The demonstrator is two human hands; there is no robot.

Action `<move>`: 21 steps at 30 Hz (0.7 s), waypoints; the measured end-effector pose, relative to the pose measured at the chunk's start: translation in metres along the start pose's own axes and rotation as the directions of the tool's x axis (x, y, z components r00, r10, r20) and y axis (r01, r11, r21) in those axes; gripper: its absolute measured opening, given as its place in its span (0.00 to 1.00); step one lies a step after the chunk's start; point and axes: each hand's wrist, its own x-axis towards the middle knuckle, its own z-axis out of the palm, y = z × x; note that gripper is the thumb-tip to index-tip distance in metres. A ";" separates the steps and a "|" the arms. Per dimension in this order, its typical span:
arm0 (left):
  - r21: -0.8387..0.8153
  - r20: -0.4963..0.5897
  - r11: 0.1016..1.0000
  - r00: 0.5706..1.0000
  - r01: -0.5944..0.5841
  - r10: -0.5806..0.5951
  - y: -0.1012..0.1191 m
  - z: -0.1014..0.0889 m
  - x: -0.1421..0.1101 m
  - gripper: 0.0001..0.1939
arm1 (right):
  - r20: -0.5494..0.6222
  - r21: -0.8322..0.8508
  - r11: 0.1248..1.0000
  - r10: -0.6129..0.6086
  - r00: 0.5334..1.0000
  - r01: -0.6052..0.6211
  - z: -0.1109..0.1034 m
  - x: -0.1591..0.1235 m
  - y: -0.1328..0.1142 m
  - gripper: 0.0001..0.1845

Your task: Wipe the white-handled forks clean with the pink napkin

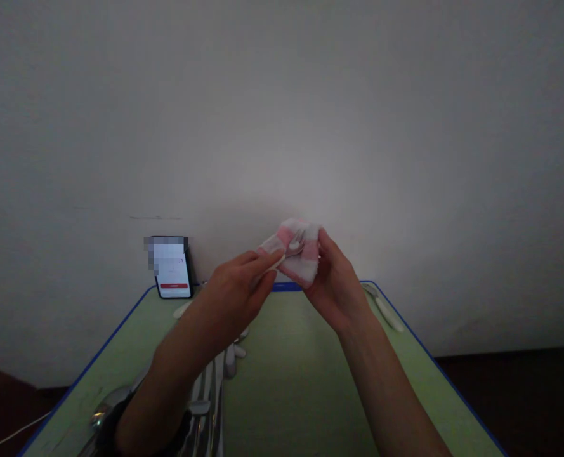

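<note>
1. A pale, plain wall fills the upper part of the view, behind everything else.
2. Against it stands the green counter with a blue edge; both forearms reach over it, with the hands raised above its far side.
3. The left hand comes in from the lower left and is closed in a pinch, thumb and forefinger gripping a fork by its handle.
4. The right hand comes up from the lower right and grasps the far-right side of a cloth; most of its fingers are hidden behind the fabric.
5. Under and beside the left forearm lies a row of silver cutlery, well apart from the right hand.
6. The phone stands propped near the counter's far-left corner.
7. The pink-and-white cloth is spread between the two hands, backing the fork's head and reaching behind the left forefinger.
8. A white-handled utensil lies near the far-right corner, just beyond the right wrist.
9. The fork is the key: its long axis slants from the left fingertips up and rightward, so the handle belongs to the left hand, while the tined end lies over the cloth, toward the right hand.
</note>
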 end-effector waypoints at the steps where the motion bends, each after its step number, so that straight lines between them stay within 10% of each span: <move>1: -0.009 -0.024 1.000 1.000 0.019 -0.020 0.000 0.000 0.000 0.18 | 0.014 -0.015 1.000 -0.009 1.000 0.009 0.000 0.000 -0.001 0.15; 21: -0.016 -0.081 0.996 0.992 0.091 -0.092 0.005 0.003 -0.001 0.14 | -0.059 0.048 0.999 0.013 0.998 -0.010 -0.006 0.006 0.004 0.08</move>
